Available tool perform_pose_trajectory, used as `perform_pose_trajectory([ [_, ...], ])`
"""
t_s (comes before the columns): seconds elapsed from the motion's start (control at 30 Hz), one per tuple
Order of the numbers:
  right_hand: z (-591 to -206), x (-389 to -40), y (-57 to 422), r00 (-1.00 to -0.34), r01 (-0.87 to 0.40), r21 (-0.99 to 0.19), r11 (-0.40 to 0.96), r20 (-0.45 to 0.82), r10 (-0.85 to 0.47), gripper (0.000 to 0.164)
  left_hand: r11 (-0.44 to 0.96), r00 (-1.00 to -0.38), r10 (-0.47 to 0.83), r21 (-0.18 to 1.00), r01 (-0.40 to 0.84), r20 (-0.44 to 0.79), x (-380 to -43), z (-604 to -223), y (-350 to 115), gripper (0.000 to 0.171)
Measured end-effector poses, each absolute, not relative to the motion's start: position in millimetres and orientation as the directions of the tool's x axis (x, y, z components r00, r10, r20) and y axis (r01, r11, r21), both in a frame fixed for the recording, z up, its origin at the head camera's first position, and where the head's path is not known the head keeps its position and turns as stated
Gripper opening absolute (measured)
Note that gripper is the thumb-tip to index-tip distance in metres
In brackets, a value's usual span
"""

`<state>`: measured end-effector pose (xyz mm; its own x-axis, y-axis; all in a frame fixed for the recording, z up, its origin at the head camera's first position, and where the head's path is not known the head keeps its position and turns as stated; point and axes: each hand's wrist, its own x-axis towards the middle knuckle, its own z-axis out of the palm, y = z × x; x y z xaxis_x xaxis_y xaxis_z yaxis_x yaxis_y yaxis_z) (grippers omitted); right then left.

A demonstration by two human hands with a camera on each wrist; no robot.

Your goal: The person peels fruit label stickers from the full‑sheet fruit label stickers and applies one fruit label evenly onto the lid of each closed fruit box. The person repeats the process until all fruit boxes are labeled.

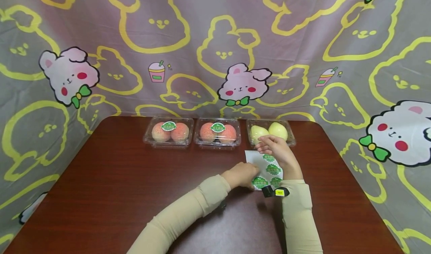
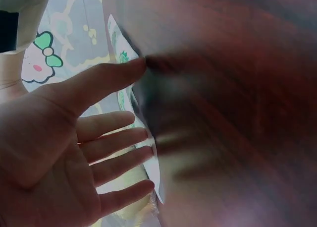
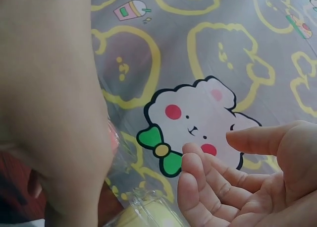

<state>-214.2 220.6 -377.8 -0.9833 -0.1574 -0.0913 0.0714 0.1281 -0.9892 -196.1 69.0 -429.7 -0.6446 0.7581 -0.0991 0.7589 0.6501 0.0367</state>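
Note:
A white sheet of round green stickers (image 1: 253, 158) lies on the table. My left hand (image 1: 240, 174) rests at its left edge; in the left wrist view the fingers (image 2: 116, 166) are straight and touch the sheet, with the thumb at its edge. Over the far right part of the sheet hovers my right hand (image 1: 278, 153), its fingers loosely bent and nothing visible in them. Just beyond it is a clear plastic box (image 1: 250, 125) with two pale yellow fruits (image 1: 277, 130), pear-like in look; no green sticker shows on its lid, which the right hand partly covers.
Two clear boxes of peaches, the left one (image 1: 147, 138) and the middle one (image 1: 198, 140), stand along the back of the brown table (image 1: 134, 179). Each bears a green sticker (image 1: 217, 127) on its lid. A patterned curtain (image 1: 188, 67) hangs behind and at both sides.

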Motion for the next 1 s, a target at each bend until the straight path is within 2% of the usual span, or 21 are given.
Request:
perform_pose_trajectory([
  [0.37,-376.6,-212.9,228.1,-0.987,0.080,-0.991,0.109,-0.094,-0.131,0.035,0.644,-0.643,0.760,-0.023,0.765,-0.098,-193.8,-429.8,62.3,0.023],
  [0.57,-375.9,-213.3,229.3,-0.987,0.084,-0.991,0.102,-0.097,-0.125,0.035,0.632,-0.636,0.771,-0.138,0.762,0.016,-191.3,-432.1,53.8,0.010],
  [0.7,-376.3,-213.6,229.5,-0.988,0.085,-0.993,0.081,-0.094,-0.124,0.032,0.637,-0.631,0.771,-0.158,0.755,0.092,-190.3,-432.1,43.5,0.001],
  [0.83,-376.1,-214.0,229.4,-0.988,0.084,-0.993,0.078,-0.094,-0.125,0.030,0.636,-0.616,0.771,-0.147,0.757,0.163,-190.8,-428.1,32.3,0.009],
  [1.0,-372.9,-211.6,229.4,-0.988,0.084,-0.993,0.079,-0.093,-0.122,0.028,0.661,-0.631,0.748,-0.152,0.735,0.204,-190.6,-423.0,19.4,0.013],
])
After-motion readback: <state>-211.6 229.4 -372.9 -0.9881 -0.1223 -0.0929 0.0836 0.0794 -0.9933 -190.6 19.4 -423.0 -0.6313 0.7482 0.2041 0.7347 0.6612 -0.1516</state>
